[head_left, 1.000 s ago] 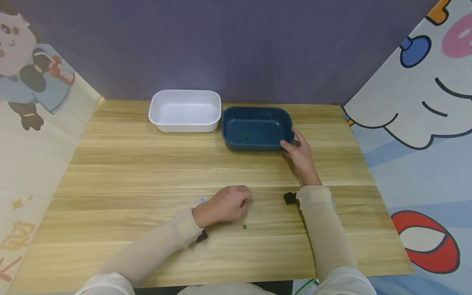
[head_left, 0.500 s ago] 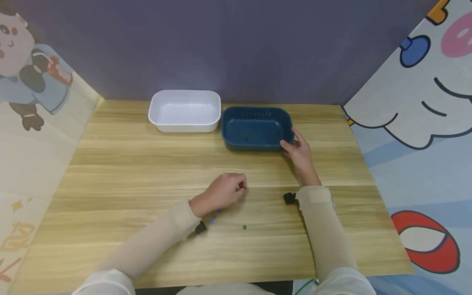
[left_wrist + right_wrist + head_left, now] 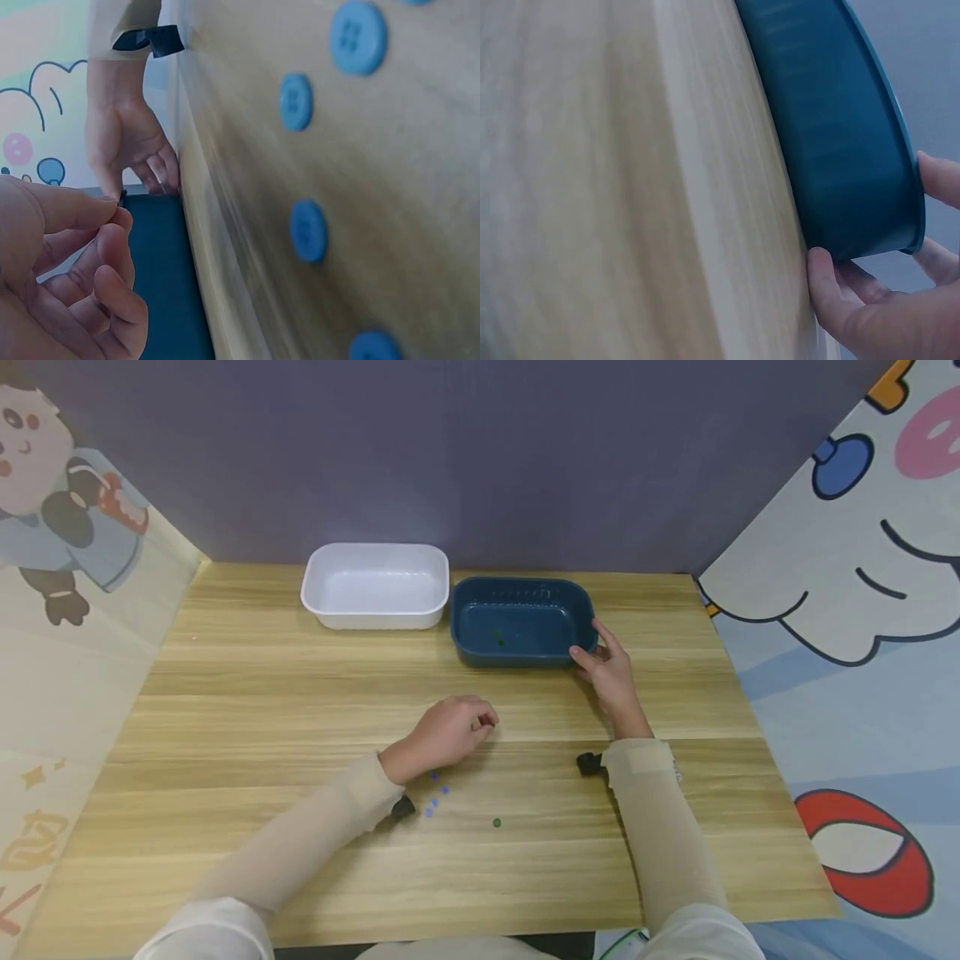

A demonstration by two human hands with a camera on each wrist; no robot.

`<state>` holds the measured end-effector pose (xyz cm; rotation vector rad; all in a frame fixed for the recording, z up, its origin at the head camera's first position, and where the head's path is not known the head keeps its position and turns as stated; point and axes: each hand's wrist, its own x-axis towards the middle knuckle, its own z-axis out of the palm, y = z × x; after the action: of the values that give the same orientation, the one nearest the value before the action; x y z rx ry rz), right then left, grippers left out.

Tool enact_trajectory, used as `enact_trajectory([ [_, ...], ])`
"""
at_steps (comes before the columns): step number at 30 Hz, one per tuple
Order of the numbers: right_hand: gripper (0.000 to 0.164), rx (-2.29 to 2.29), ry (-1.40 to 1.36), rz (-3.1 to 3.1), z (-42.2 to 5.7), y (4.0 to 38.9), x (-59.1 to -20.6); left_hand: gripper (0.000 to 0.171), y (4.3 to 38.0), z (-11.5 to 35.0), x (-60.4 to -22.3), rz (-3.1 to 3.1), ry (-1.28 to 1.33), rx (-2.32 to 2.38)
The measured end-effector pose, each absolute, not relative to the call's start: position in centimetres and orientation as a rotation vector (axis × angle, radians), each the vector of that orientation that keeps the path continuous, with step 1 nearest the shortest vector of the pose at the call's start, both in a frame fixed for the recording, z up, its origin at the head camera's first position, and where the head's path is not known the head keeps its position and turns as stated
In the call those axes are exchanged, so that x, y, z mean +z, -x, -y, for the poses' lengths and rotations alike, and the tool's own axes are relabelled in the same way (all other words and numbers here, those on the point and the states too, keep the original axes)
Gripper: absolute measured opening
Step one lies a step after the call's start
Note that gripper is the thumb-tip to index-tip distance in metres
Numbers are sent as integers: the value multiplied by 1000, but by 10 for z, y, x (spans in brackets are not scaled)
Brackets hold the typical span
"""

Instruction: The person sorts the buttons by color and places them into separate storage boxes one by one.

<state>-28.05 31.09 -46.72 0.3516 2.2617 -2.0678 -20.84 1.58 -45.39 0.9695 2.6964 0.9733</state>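
My left hand [image 3: 447, 732] is raised over the middle of the table, pinching a small dark button [image 3: 123, 198] between thumb and forefinger; only its thin edge shows. Below that hand lie several blue four-hole buttons [image 3: 434, 802], seen larger in the left wrist view, where one blue button [image 3: 308, 230] sits mid-frame. A green button [image 3: 497, 822] is nearer the front edge. My right hand [image 3: 611, 678] holds the near right corner of a dark blue container [image 3: 517, 660], fingers spread around its rim and side. Inside it are small green buttons [image 3: 500, 638].
A white container [image 3: 382, 620] stands at the back, just left of the dark blue one. Behind both rises a grey-purple wall [image 3: 450, 460]. Printed side panels [image 3: 840, 710] border the wooden table [image 3: 262, 710].
My left hand has lifted from the table and moved away from me and slightly left, uncovering several blue buttons. My right hand stays at the dark blue container.
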Motion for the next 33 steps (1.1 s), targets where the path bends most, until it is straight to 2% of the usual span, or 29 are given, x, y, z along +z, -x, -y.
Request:
enact_trajectory([
  [33,75,-2058,-347,-2309,-311,280,-470,13,236,-13,-441,-2669,-846,1075],
])
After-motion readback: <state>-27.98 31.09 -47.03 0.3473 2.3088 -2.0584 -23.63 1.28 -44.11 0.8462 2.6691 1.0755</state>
